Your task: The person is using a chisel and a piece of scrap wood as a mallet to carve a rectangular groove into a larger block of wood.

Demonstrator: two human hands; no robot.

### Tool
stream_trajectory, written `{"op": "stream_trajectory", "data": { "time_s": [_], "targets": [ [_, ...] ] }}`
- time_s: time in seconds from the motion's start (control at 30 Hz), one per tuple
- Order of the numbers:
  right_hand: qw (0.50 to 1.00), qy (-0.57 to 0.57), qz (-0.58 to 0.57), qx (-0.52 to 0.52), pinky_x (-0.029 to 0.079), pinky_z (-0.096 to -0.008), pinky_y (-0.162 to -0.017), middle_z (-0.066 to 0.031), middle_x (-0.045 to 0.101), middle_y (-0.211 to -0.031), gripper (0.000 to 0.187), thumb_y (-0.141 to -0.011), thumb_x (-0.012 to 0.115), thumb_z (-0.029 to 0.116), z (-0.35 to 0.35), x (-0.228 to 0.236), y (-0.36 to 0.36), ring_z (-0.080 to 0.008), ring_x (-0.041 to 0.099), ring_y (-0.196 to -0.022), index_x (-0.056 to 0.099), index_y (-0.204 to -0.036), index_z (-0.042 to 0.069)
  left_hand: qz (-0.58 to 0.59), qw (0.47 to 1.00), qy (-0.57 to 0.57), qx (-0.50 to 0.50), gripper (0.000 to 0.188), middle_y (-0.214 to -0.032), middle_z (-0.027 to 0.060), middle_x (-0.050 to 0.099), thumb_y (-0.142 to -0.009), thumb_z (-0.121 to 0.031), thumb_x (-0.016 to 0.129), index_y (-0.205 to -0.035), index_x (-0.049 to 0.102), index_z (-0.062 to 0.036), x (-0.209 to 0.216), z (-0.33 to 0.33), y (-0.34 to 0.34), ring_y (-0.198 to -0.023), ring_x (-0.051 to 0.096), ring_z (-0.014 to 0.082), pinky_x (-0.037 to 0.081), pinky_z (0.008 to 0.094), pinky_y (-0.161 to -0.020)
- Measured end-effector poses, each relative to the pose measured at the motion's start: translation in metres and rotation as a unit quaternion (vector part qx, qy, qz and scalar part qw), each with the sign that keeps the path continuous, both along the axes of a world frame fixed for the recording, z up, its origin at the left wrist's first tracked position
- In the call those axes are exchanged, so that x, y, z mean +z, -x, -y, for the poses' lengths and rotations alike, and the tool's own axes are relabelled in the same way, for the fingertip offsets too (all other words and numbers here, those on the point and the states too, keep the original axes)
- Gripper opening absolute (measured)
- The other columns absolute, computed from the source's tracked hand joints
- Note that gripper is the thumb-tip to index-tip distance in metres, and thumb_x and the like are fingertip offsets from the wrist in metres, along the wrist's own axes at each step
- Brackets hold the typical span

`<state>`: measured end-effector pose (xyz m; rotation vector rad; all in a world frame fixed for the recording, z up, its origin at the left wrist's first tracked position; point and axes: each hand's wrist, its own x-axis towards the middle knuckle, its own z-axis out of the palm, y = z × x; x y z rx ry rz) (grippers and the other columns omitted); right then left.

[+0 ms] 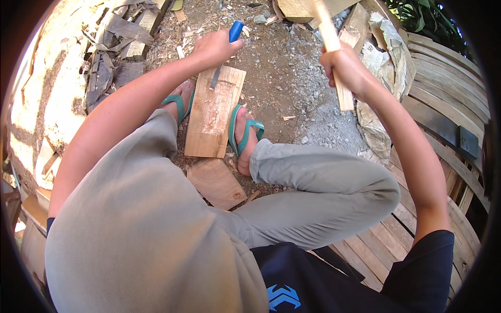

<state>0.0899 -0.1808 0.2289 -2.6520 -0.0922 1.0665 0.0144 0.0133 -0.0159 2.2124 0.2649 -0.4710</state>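
A chisel with a blue handle (236, 31) is gripped in my left hand (216, 48), its metal blade (215, 78) slanting down onto a wooden board (206, 133). Down the middle of the board runs a rough, freshly chipped recess (216, 109). My right hand (345, 68), raised off to the right, is closed round a pale wooden stick (329, 34); its upper end runs out past the top of the picture. The board lies between my two feet, which wear green flip-flops (234, 128).
A second wood block (216, 182) lies just below the board. Wood chips and grey gravel (334, 125) cover the ground. Scrap wood (128, 39) is piled at the far left, a torn paper sack (378, 62) at the right. Wooden slats (443, 78) run along the right side.
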Motion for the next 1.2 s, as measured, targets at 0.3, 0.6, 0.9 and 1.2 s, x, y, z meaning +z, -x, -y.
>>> {"op": "stream_trajectory", "data": {
  "time_s": [0.3, 0.6, 0.9, 1.2],
  "targets": [
    [0.975, -0.071, 0.14, -0.155, 0.045, -0.0299, -0.053, -0.0032, 0.048, -0.066, 0.014, -0.076, 0.059, 0.014, 0.032, -0.014, -0.04, -0.0144, 0.051, -0.056, 0.05, -0.08, 0.005, 0.012, 1.0, 0.0, -0.003, 0.052, -0.085, 0.0162, 0.073, -0.091, -0.057, 0.059, -0.098, 0.068, -0.0062, 0.008, 0.01, -0.006, -0.086, 0.073, 0.0347, 0.052, 0.0491, -0.085],
    [0.978, -0.027, -0.025, -0.204, 0.04, -0.026, -0.052, 0.0011, 0.047, -0.077, 0.044, -0.07, 0.058, 0.009, 0.084, 0.053, 0.001, -0.0087, 0.043, -0.061, 0.054, -0.113, 0.003, 0.053, 0.996, 0.058, -0.038, 0.044, -0.085, 0.0159, 0.069, -0.081, -0.036, 0.073, -0.103, 0.065, 0.0012, -0.003, -0.007, 0.01, -0.08, 0.069, 0.0275, 0.053, 0.0416, -0.076],
    [0.822, -0.414, -0.062, -0.385, 0.042, -0.0205, -0.051, 0.001, 0.045, -0.086, 0.048, -0.08, 0.053, 0.004, 0.088, 0.117, 0.003, -0.005, 0.043, -0.064, 0.043, -0.126, -0.002, -0.034, 0.946, 0.309, 0.094, 0.042, -0.088, 0.0116, 0.066, -0.086, -0.029, 0.076, -0.104, 0.051, -0.0004, -0.003, 0.007, -0.033, -0.071, 0.07, 0.0203, 0.055, 0.0338, -0.06],
    [0.777, -0.422, -0.262, -0.386, 0.046, -0.0281, -0.053, -0.0047, 0.049, -0.084, 0.033, -0.071, 0.056, 0.002, 0.079, 0.096, -0.029, -0.0105, 0.048, -0.06, 0.046, -0.103, 0.003, -0.033, 0.896, 0.409, 0.169, 0.029, -0.061, -0.0012, 0.046, -0.098, -0.028, 0.07, -0.087, 0.051, -0.0095, 0.04, 0.018, -0.019, -0.048, 0.044, 0.0108, 0.04, 0.0289, -0.046]
  ]
}}
